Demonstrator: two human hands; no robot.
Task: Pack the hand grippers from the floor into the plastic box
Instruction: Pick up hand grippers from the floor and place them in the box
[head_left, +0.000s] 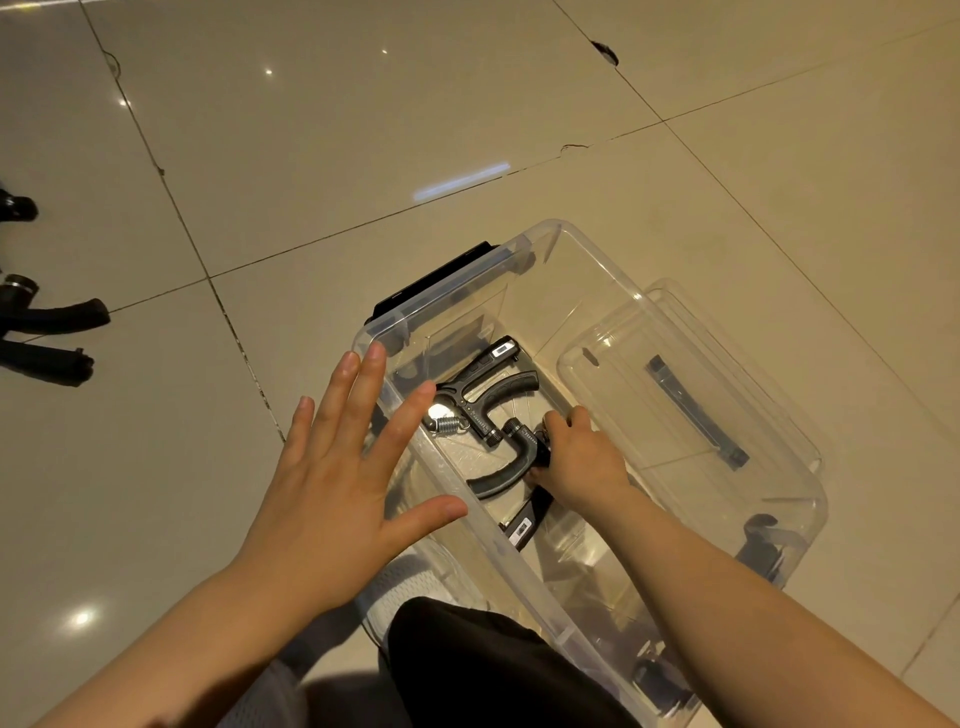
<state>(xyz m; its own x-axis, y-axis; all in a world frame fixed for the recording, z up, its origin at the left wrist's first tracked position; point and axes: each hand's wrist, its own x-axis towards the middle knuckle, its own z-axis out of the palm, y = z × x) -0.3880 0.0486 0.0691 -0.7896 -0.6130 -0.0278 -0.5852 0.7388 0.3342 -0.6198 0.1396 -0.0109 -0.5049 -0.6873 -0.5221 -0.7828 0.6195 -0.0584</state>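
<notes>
**Second gripper going into the box, more left on the floor**

Nearest you, your knee in dark cloth (483, 670) sits at six o'clock, touching the near corner of the plastic box (691, 306). Your right hand (582, 457) is down inside the box, fingers curled round a hand gripper (511, 470) and setting it on the bottom. Its curved handles nest just beside a second gripper (485, 382) that already lies there, toward twelve o'clock, with the spring end facing your left hand. Your left hand (343, 467) is spread flat and holds nothing; it hovers over the box's left rim at about nine o'clock. I cannot tell whether it touches the rim.

Inside the box at three o'clock lies the clear lid (691, 395). Well apart, at the far nine o'clock edge of view, more grippers (52, 332) wait on the tiled floor (363, 130).

Watch two things. The handles and springs could hook together if you drop this one crooked, wasting room for the rest. The lid inside also crowds the space and may get buried under the grippers to come.
</notes>
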